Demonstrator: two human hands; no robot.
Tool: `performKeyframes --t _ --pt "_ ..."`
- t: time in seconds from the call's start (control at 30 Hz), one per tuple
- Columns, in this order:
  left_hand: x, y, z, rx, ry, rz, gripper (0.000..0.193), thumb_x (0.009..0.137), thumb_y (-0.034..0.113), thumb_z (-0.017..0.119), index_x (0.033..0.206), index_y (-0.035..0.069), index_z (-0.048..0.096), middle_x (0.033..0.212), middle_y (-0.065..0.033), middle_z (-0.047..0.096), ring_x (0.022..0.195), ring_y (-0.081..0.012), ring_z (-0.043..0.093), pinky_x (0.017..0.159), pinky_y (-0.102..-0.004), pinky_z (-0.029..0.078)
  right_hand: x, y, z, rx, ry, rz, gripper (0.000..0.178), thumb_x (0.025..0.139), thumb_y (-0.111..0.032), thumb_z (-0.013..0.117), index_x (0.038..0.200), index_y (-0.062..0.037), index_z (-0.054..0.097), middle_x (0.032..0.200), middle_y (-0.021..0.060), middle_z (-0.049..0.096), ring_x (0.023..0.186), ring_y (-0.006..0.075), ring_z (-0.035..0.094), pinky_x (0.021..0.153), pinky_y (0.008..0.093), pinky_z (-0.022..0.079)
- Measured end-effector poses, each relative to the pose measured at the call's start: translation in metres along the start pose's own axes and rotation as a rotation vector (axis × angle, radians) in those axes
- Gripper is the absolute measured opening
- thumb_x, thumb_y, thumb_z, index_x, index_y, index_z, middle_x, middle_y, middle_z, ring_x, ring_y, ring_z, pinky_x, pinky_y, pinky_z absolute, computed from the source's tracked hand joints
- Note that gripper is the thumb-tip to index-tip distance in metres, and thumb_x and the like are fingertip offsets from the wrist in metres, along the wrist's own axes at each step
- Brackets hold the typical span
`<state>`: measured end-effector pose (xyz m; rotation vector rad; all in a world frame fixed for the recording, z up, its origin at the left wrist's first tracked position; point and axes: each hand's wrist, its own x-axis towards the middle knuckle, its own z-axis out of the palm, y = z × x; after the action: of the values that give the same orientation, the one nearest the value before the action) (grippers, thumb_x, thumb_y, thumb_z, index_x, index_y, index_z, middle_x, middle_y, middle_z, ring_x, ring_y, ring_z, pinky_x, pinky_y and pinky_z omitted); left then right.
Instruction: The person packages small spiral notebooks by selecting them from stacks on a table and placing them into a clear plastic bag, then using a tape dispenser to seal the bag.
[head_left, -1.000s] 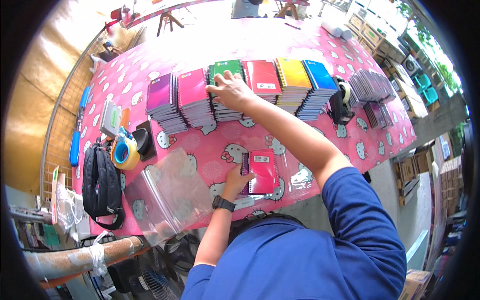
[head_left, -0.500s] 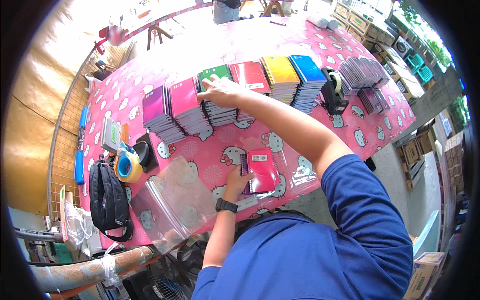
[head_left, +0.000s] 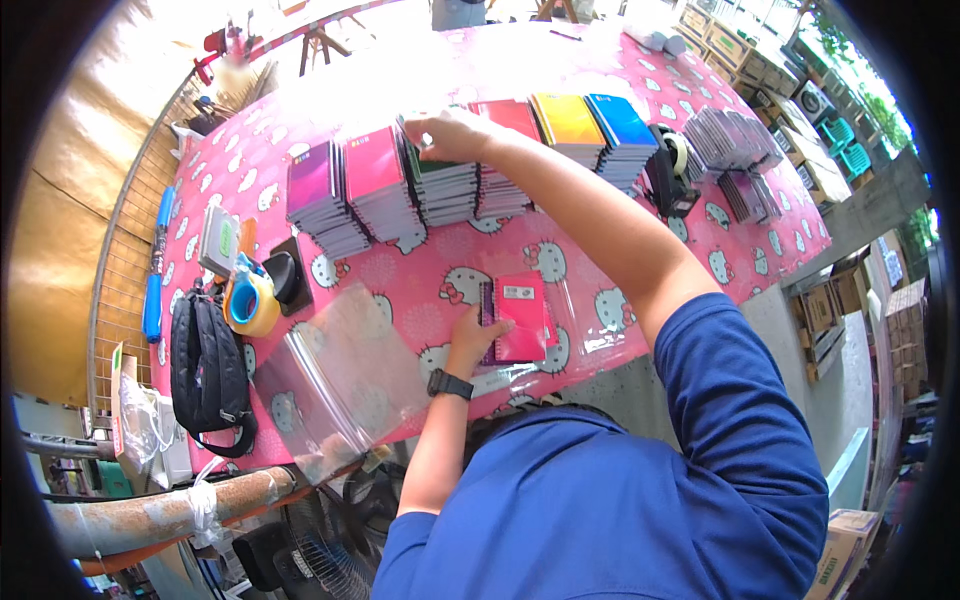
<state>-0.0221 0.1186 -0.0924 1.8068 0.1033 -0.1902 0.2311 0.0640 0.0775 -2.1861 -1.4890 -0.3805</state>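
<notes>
My right hand (head_left: 447, 135) reaches over the table to the row of notebook stacks and grips the top green notebook (head_left: 418, 148) of the green stack (head_left: 440, 190), lifting its near edge. My left hand (head_left: 469, 332) rests on a small pile of notebooks with a pink one (head_left: 520, 315) on top, near the table's front edge, on a clear plastic bag. Purple (head_left: 315, 195), pink (head_left: 375, 185), red (head_left: 505, 160), yellow (head_left: 568, 125) and blue (head_left: 622, 130) stacks flank the green one.
A pile of clear plastic bags (head_left: 335, 385) lies at the front left. A tape dispenser (head_left: 250, 300) and a black bag (head_left: 205, 370) sit at the left. Another tape dispenser (head_left: 670, 170) and dark notebook stacks (head_left: 735, 150) stand at the right. The tablecloth (head_left: 440, 270) is pink.
My right hand has closed on the top green notebook and raised its edge off the stack. My left hand stays on the pink notebook.
</notes>
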Motion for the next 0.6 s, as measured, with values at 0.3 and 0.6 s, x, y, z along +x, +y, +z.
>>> performKeyframes --t 0.3,0.6 --pt "0.002 -0.015 -0.010 -0.120 0.016 -0.047 0.038 0.069 0.016 0.075 0.099 -0.001 0.060 0.087 -0.0089 0.067 0.076 -0.0135 0.062 0.071 -0.0282 0.049 -0.010 -0.057 -0.005 -0.077 -0.055 0.335 0.023 0.075 -0.014 0.055 0.098 -0.0096 0.057 0.082 0.0182 0.062 0.078 0.0311 0.063 0.069 0.0414 0.051" --pt "0.005 -0.027 -0.008 -0.155 0.031 -0.038 0.043 0.068 0.023 0.077 0.100 -0.001 0.060 0.090 -0.0102 0.067 0.078 -0.0151 0.063 0.074 -0.0293 0.049 -0.015 -0.068 0.046 -0.615 -0.011 0.162 0.017 0.078 -0.018 0.061 0.091 -0.0077 0.060 0.091 0.0116 0.058 0.089 0.0250 0.058 0.069 0.0326 0.053"
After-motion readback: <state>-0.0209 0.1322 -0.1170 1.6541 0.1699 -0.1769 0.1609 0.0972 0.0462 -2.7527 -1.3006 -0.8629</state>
